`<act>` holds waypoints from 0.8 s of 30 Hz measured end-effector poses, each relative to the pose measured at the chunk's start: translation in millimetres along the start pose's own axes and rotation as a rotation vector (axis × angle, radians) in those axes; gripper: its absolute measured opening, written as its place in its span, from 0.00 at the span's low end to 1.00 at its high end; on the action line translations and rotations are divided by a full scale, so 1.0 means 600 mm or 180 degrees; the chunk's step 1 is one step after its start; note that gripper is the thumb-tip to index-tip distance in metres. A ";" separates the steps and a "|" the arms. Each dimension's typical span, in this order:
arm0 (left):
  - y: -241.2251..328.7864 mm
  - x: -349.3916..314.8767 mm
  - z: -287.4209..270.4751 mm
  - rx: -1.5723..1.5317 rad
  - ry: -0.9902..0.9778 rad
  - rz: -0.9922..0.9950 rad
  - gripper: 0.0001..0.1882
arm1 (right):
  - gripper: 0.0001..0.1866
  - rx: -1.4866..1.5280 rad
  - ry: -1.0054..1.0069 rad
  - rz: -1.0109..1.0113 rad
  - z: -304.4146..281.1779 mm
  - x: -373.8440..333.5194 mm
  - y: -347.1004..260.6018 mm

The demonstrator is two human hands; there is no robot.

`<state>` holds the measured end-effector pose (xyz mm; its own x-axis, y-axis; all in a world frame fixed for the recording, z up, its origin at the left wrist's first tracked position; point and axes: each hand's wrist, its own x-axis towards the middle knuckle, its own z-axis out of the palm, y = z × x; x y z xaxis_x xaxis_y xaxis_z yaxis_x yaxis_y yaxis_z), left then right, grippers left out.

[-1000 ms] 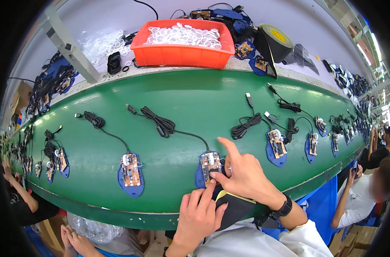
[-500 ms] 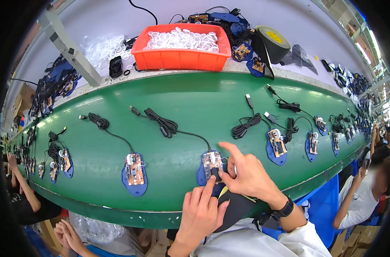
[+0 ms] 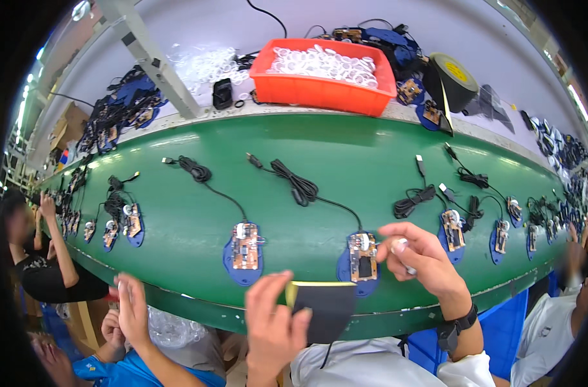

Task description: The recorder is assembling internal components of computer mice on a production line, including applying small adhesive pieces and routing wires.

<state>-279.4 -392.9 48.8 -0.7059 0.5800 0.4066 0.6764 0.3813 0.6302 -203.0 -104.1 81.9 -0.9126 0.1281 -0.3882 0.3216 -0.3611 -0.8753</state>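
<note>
My left hand (image 3: 271, 326), at the table's near edge, grips a black sheet with a yellow edge (image 3: 325, 309) between thumb and fingers. My right hand (image 3: 429, 261) hovers just right of a computer mouse base (image 3: 349, 273); its fingers are curled together, and a small pale spot shows at the tips. I cannot make out what they hold, if anything. That blue base carries a brown circuit board (image 3: 354, 248) with a black patch (image 3: 365, 266) on it. Its bundled black cable (image 3: 294, 181) stretches up and left over the green surface.
Another mouse base (image 3: 244, 276) lies to the left, and several more run along both sides of the green belt (image 3: 229, 145). Behind stands a red bin (image 3: 320, 92) of white rings, beside a black roll (image 3: 458, 90). A co-worker's hand (image 3: 134, 306) is at lower left.
Both hands have come off the circuit board. The left has moved left and raised the black sheet into plain view; the right has drawn aside, fingers curling. The whole view has shifted.
</note>
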 end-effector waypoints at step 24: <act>-0.008 -0.046 0.009 -0.0799 0.0271 -0.0292 0.07 | 0.34 -0.1421 -0.3082 -0.0978 0.264 0.106 -0.130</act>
<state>-262.0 -406.6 31.0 -0.7841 0.4847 0.3876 0.5429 0.2330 0.8068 -326.3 -214.1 171.0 -0.7181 -0.6911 0.0820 -0.0680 -0.0476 -0.9965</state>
